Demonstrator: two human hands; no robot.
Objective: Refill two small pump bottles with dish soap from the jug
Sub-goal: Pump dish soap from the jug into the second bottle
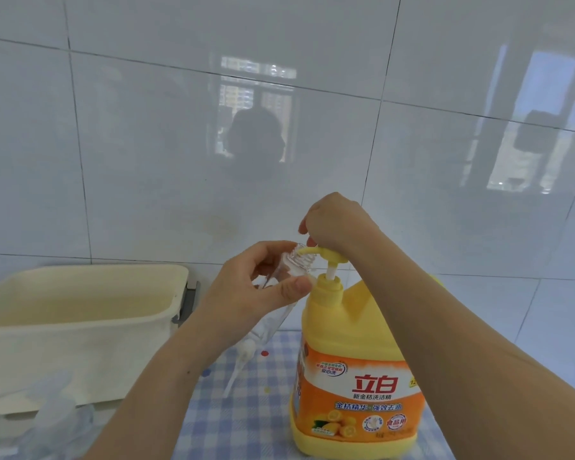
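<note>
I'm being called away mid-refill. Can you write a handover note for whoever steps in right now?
Left hand holds the small clear bottle tilted, its open mouth at the spout. Right hand grips the pump head of the yellow jug, which stands on the checked cloth. A loose pump top lies on the cloth beside the jug.
Done: bottle opened and placed for filling; level unclear.
Left: fill it, refit the top, then do the second bottle, possibly the blurred clear shape bottom left.
</note>
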